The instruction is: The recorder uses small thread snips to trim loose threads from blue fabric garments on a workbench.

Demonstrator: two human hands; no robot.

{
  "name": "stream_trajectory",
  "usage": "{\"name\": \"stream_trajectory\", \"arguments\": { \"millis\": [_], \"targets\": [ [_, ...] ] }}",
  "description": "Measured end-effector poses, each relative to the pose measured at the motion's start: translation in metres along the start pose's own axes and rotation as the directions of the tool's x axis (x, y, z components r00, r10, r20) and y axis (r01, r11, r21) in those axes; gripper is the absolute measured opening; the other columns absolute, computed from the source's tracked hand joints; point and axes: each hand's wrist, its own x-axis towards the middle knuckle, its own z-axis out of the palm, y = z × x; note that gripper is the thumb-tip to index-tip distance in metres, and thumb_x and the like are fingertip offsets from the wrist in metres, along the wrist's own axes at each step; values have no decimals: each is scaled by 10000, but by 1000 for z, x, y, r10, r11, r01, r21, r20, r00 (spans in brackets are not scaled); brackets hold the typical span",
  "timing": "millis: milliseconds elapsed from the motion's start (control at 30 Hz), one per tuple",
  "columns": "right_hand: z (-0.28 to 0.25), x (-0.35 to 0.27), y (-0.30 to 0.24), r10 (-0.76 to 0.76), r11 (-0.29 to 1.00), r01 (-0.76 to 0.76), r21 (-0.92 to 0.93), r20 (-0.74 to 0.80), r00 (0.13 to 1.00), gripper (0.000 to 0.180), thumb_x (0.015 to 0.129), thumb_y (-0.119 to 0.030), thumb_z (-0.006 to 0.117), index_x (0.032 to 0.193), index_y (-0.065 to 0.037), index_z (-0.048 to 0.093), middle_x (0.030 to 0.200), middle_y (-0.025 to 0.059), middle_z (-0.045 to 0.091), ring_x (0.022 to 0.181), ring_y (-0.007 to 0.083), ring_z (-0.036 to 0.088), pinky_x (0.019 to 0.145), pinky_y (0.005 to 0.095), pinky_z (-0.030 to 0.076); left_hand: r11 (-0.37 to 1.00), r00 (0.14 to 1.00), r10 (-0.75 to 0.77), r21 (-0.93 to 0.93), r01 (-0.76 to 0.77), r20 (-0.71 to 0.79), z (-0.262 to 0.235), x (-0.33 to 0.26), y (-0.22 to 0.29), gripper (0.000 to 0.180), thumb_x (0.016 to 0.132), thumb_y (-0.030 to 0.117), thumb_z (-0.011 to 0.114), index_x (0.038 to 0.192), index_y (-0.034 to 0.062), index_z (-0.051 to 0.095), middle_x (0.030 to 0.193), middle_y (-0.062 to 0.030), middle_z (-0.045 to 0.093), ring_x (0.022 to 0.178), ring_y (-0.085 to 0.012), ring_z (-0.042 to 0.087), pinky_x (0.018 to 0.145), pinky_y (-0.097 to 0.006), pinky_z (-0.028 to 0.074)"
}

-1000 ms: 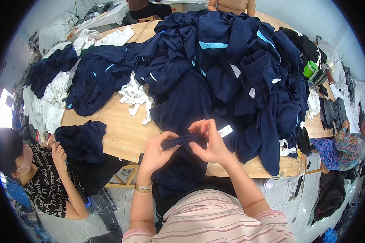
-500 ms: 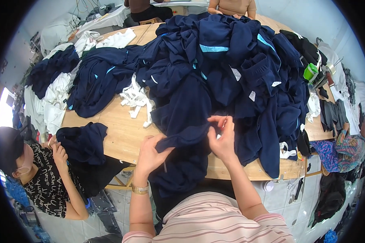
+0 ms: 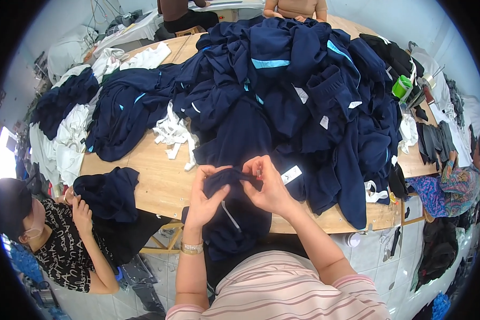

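Observation:
A navy garment (image 3: 229, 216) hangs over the table's near edge, its upper part bunched between my two hands. My left hand (image 3: 202, 198) grips a fold of it, thumb on the near side and fingers behind. My right hand (image 3: 266, 189) pinches the same fold on the right, close to the left one. Something small and reddish shows at the right fingers, too small to name. A pale strip lies along the hanging cloth below the hands. Just right of my right hand, a white label (image 3: 292, 174) shows on the navy cloth.
A large heap of navy garments (image 3: 277, 101) with light blue trim covers the table (image 3: 157, 186). White strips (image 3: 173, 130) lie left of it. A co-worker (image 3: 64, 240) sits at the left holding navy cloth; others are at the far side and right. A green container (image 3: 401, 86) stands far right.
My right hand has moved left, closer to my left hand, and now pinches the gathered fold. The white label beside it has come into view. The whole view has shifted slightly.

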Motion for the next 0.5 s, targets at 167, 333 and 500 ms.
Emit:
{"name": "stream_trajectory", "arguments": {
  "millis": [167, 333, 500],
  "targets": [
    [2, -3, -10, 43, 988, -47, 150, 30, 999, 341, 778, -53, 680, 908, -54, 366, 884, 99, 554, 780, 217, 537, 695, 300, 443, 1000, 999, -5, 3, 5, -48, 10, 2, 7, 304, 794, 34, 700, 1076, 21, 586, 1008, -50, 630, 929, -103, 579, 828, -241, 461],
    [0, 1, -6, 74, 944, -63, 325, -19, 997, 319, 822, -40, 653, 866, -67, 338, 788, 69, 565, 722, 126, 540, 689, 253, 422, 997, 991, -47, 62, 55, -124, 9, 1, 9, 190, 808, 51, 700, 979, 8, 631, 897, -30, 652, 833, -95, 595, 766, -225, 472],
    [-9, 10, 1, 195, 706, 36, 707, -243, 950, 264, 856, 60, 578, 869, -79, 354, 774, 52, 554, 723, 109, 570, 701, 237, 476, 997, 988, -61, 42, 67, -144, 8, -1, 6, 186, 808, 64, 705, 966, 0, 631, 882, -27, 652, 809, -89, 589, 749, -218, 471]
  ]
}}
